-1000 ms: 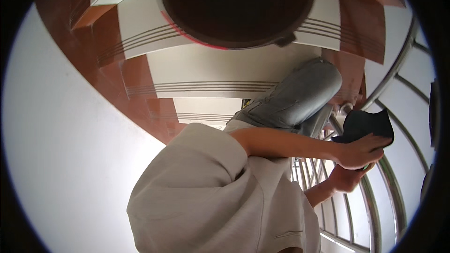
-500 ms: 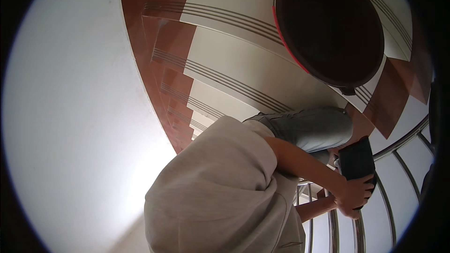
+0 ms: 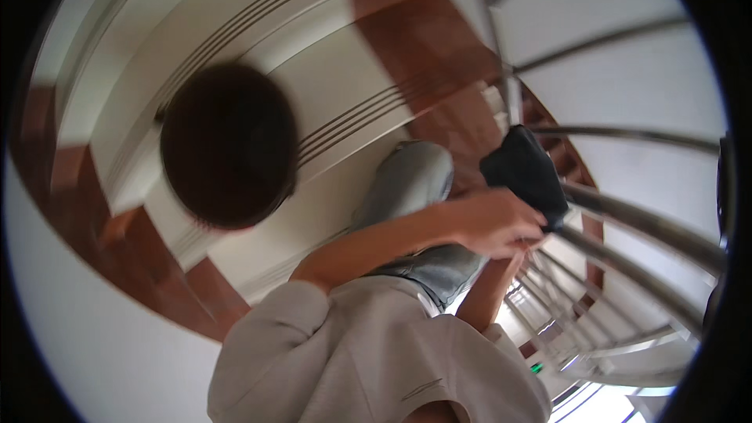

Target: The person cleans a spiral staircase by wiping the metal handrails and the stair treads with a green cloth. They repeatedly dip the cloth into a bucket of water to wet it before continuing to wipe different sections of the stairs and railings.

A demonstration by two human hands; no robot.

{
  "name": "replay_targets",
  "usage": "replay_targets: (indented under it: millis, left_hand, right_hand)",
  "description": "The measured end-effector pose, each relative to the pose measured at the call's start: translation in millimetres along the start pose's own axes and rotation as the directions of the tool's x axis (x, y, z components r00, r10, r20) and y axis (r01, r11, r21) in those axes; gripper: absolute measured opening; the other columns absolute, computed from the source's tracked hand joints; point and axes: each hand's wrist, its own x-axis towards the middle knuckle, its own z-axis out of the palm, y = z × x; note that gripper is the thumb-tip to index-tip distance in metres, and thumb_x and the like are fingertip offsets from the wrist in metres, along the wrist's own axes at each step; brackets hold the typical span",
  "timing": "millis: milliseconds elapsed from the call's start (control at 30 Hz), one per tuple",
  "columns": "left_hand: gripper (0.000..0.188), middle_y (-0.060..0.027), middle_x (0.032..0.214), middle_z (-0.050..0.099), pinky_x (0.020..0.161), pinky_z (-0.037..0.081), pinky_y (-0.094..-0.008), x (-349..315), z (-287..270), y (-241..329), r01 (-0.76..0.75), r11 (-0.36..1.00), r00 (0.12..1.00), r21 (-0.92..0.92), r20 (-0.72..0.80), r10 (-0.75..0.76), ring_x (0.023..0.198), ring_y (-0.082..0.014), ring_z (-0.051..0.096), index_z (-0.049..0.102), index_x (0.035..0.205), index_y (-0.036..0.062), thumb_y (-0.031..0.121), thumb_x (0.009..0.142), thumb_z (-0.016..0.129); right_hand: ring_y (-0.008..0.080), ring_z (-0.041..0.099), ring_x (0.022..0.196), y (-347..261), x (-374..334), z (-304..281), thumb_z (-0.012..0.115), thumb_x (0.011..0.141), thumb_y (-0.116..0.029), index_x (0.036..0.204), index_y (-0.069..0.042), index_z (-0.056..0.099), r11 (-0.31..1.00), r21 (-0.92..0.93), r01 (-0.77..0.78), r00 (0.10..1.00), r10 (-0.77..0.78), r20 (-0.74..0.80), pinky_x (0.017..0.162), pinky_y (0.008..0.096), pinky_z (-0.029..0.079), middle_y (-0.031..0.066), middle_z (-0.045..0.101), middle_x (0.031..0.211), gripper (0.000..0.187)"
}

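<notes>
A dark cloth stands up beside the metal stair railing, right of the middle. My left hand is closed round its lower end, fingers curled and somewhat blurred. Just under it, my right hand meets the left at the cloth's lower edge. Its fingers are mostly hidden, so I cannot tell how they lie. Near the cloth are my bent knees in grey-blue jeans.
A dark, round bucket stands on the pale steps at the left. Red-brown bands edge the stairs. Metal railing bars fan out on the right. A white wall curves round the lower left.
My view has swung round, so the bucket now shows at the left and the railing fills more of the right. Both hands stay together at the dark cloth.
</notes>
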Motion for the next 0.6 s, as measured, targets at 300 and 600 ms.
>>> replay_targets:
  millis: [300,600]
  left_hand:
    - [0.048,-0.0175,0.134,0.064,0.106,0.045,-0.0374,78.4,-77.2,-39.4,0.168,0.984,0.893,-0.06,-0.414,-0.177,0.125,-0.0281,0.061,0.059,0.134,-0.0018,0.025,0.097,0.07]
    - [0.088,-0.0228,0.138,0.054,0.106,0.047,-0.0311,208.2,-170.2,63.0,-0.386,0.922,0.908,0.001,-0.178,0.38,0.124,-0.0287,0.059,0.031,0.155,-0.0013,0.029,0.087,0.078]
  right_hand:
    - [0.0219,0.064,0.097,-13.5,100.8,18.1,0.063,0.096,-0.022,0.121,-0.002,0.065,0.934,-0.078,0.35,0.932,-0.355,-0.074,0.088,0.034,0.053,0.0085,0.067,0.108,0.033]
    - [0.0172,0.067,0.099,-171.7,200.0,109.5,0.073,0.086,-0.01,0.111,0.002,0.067,0.197,-0.54,0.818,0.414,-0.853,0.316,0.085,0.0348,0.054,0.0064,0.072,0.11,0.028]
